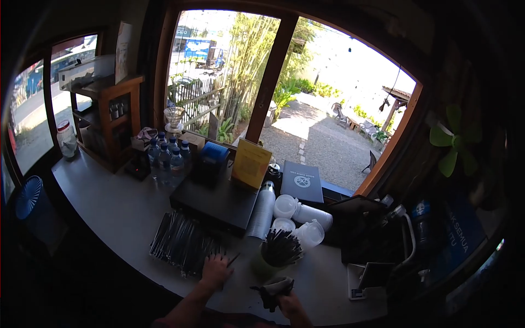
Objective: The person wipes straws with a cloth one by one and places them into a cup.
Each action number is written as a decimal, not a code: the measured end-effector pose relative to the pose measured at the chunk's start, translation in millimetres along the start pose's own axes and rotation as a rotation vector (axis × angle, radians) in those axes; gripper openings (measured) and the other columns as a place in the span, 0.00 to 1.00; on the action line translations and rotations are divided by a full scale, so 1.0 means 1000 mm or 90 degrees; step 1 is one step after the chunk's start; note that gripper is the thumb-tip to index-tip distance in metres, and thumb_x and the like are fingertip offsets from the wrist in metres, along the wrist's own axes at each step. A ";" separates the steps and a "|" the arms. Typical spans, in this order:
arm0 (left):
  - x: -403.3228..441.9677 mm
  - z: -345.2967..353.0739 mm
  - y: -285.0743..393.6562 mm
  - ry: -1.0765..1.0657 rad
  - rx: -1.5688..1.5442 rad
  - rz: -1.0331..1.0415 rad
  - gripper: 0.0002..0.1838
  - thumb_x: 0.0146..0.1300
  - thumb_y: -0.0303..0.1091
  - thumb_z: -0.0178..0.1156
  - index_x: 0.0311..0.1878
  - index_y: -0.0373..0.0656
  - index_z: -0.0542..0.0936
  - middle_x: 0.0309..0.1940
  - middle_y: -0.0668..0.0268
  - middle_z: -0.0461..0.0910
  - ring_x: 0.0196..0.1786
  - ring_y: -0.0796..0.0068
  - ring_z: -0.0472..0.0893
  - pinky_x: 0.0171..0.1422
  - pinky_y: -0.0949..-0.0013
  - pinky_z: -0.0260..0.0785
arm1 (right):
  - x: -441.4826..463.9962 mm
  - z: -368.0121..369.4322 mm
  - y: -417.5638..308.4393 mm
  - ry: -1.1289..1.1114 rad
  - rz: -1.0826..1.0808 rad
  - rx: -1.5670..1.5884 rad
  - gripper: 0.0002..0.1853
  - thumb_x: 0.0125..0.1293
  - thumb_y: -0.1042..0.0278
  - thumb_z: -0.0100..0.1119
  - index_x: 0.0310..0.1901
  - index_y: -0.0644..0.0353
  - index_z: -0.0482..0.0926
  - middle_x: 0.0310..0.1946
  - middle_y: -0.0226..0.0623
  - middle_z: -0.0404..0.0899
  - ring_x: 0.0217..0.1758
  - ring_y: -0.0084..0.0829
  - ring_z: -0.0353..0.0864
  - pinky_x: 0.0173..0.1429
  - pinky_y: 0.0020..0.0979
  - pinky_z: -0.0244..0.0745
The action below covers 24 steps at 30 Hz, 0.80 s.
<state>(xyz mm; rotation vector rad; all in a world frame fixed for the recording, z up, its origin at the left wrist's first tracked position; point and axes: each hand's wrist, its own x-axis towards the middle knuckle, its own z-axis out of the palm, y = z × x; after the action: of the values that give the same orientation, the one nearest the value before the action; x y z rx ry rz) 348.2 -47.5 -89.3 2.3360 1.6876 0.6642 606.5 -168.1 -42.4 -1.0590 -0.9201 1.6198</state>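
Note:
My left hand [216,270] rests at the right end of a pile of dark, thin wrapped sticks or straws [183,243] on the counter. A thin dark stick [234,258] points out beside its fingers; whether the fingers grip it is too small to tell. Near the counter's front edge, my right hand [290,307] is closed on a dark cloth [273,291]. Between and beyond my hands stands a green cup [263,268] filled with dark sticks or straws [282,247].
Behind the green cup are stacked clear cups [262,210] and plastic lids [310,233]. A black box [216,203], a yellow sign [251,164] and water bottles [176,162] stand farther back. At right is a white device [356,281] with a dark screen.

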 end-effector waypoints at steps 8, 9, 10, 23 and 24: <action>0.017 0.010 0.008 -0.005 0.001 -0.010 0.14 0.62 0.45 0.62 0.42 0.44 0.80 0.36 0.58 0.84 0.48 0.55 0.80 0.55 0.50 0.66 | -0.001 0.024 -0.019 0.002 -0.055 0.013 0.11 0.69 0.73 0.55 0.51 0.63 0.76 0.35 0.38 0.81 0.31 0.29 0.82 0.29 0.28 0.75; 0.022 0.003 0.012 0.014 -0.061 -0.017 0.14 0.63 0.43 0.62 0.43 0.43 0.79 0.35 0.57 0.83 0.45 0.54 0.81 0.52 0.50 0.68 | 0.000 0.025 -0.022 -0.002 -0.067 0.024 0.12 0.69 0.72 0.55 0.52 0.64 0.76 0.34 0.38 0.81 0.31 0.29 0.82 0.29 0.28 0.76; 0.025 -0.009 0.019 0.031 -0.123 -0.026 0.13 0.64 0.42 0.61 0.43 0.42 0.79 0.33 0.56 0.82 0.42 0.53 0.81 0.49 0.51 0.69 | -0.001 0.027 -0.025 -0.006 -0.075 0.036 0.12 0.69 0.72 0.55 0.52 0.65 0.76 0.34 0.39 0.82 0.31 0.29 0.82 0.29 0.28 0.76; -0.038 -0.037 0.097 -0.075 -0.568 0.202 0.09 0.65 0.32 0.62 0.45 0.41 0.79 0.34 0.54 0.83 0.39 0.49 0.84 0.40 0.56 0.75 | 0.008 0.034 0.007 0.061 -0.128 0.054 0.17 0.69 0.68 0.61 0.56 0.64 0.74 0.43 0.41 0.83 0.40 0.30 0.85 0.41 0.31 0.81; -0.040 -0.028 0.098 -0.026 -0.533 0.229 0.09 0.66 0.32 0.61 0.45 0.40 0.79 0.33 0.56 0.83 0.39 0.50 0.85 0.40 0.56 0.75 | 0.009 0.037 0.001 0.103 -0.154 0.079 0.16 0.69 0.67 0.61 0.55 0.64 0.74 0.42 0.42 0.83 0.41 0.33 0.85 0.43 0.33 0.82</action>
<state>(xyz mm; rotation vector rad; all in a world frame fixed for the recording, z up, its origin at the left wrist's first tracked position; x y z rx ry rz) 408.6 -121.3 -35.1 1.9788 0.7207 1.1045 569.6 -163.1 -33.0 -0.9386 -0.7965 1.3533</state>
